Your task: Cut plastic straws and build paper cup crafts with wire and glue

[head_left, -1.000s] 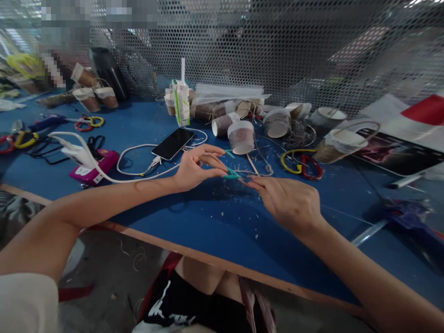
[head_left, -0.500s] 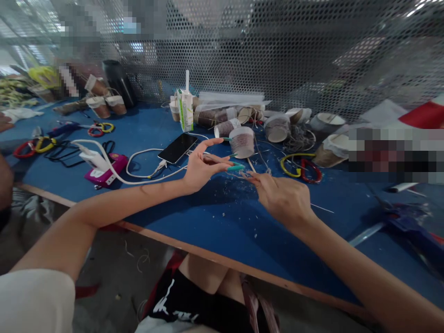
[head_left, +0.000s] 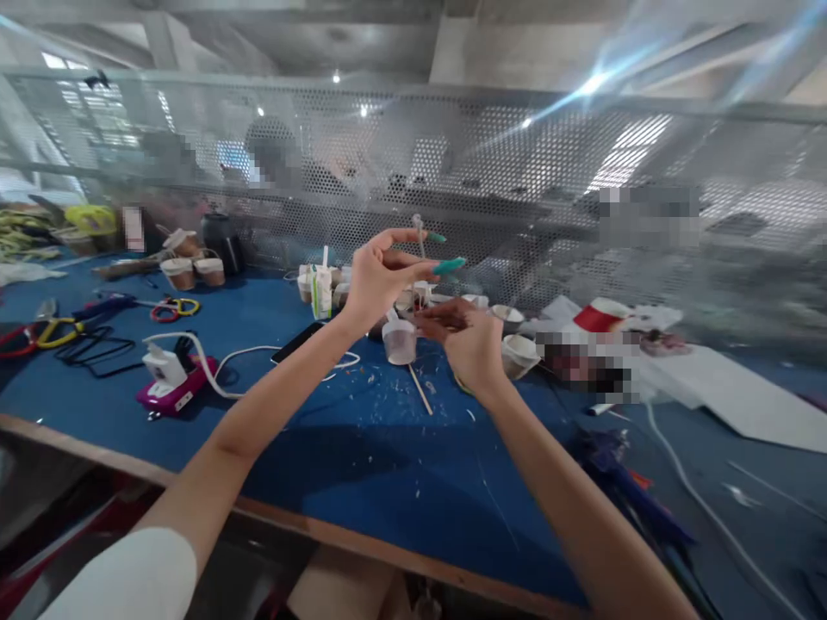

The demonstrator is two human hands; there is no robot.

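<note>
Left hand is raised well above the table, fingers loosely curled, thumb and forefinger pinched narrow on a thin pale strand. Teal nails stand out at the fingertips. Right hand sits just below and beside it, fingers bunched tight on what I take to be the lower end of the same strand; the contact itself is blurred and I cannot confirm it.

The strand is in the air between the two hands, above the middle of the table toward its far edge. What shows of it rises past the left fingertips. Long axis reads near upright, free tip pointing up toward the mesh screen, lower part hidden behind the fingers.

My judgement on doing this step well: keep the two pinches close together so the strand stays taut and does not buckle; let the left hand hold and steer while the right does the fine work; keep both hands lifted over the table so nothing snags on the clutter.

Below the hands: a small clear cup on the table, a thin wooden stick lying beside it, pale scraps scattered round. A phone on a white cable lies nearer the left edge, a pink charger block beyond it. Paper cups crowd the far edge.
</note>
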